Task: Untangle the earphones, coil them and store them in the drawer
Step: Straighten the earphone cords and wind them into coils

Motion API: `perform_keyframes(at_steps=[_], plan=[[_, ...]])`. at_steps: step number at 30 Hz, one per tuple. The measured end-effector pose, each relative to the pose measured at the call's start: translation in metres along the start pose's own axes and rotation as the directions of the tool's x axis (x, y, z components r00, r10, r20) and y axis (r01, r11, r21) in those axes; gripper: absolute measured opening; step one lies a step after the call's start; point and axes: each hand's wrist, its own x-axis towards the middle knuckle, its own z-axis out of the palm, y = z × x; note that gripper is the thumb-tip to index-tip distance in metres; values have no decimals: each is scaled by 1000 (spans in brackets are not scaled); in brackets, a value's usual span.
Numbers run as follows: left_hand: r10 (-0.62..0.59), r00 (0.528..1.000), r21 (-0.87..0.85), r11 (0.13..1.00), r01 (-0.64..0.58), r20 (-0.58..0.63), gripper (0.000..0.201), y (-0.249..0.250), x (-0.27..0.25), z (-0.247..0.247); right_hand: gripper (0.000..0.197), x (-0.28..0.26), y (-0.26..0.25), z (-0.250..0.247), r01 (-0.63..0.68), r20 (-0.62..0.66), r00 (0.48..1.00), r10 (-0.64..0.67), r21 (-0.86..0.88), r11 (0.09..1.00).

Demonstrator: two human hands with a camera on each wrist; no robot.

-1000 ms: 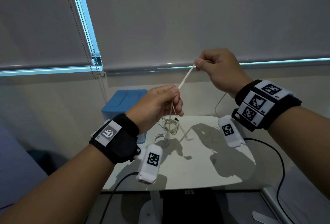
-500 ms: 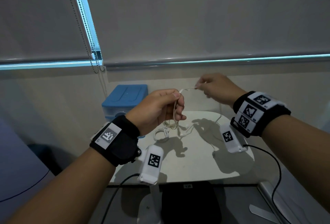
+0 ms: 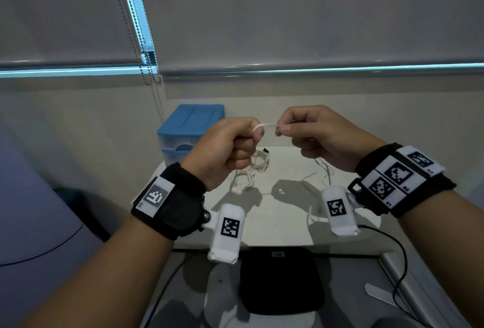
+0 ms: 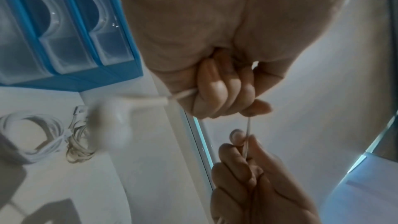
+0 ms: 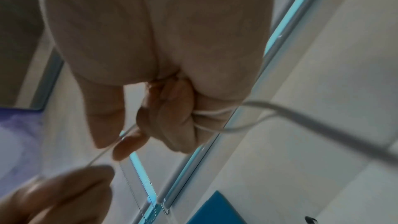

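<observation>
The left hand (image 3: 225, 149) and the right hand (image 3: 314, 131) each pinch the white earphone cord (image 3: 267, 125), a short bit pulled tight between them above the white table (image 3: 288, 223). The earbud (image 4: 112, 117) hanging from the left fist is too blurry to see well. A moment ago the hands were farther apart; now they are close, near the blue drawer box (image 3: 191, 128).

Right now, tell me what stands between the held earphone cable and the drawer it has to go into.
Nothing solid lies between the earphone cable, pinched by the left hand and right hand, and the blue drawer unit. But both drawers look shut, so their fronts block the way in.
</observation>
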Motion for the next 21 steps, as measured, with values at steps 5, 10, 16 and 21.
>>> perform_keyframes(at_steps=[5, 10, 16, 21], plan=[[16, 999, -92, 996, -20, -44, 35, -2, -1, -1, 23, -1, 10, 1, -28, -25, 999, 26, -91, 995], [84, 992, -240, 965, -103, -90, 33, -2, 1, -5, 30, 0, 20, 12, -42, -18, 999, 40, -174, 984], [151, 963, -291, 933, -214, -224, 36, 0, -2, -11, 33, -6, 24, 25, -16, 81, 996, 46, -327, 945], [121, 955, -353, 911, -215, -269, 46, -6, 0, -11, 34, -11, 4, 36, 86, 220, 975, 27, -487, 869]])
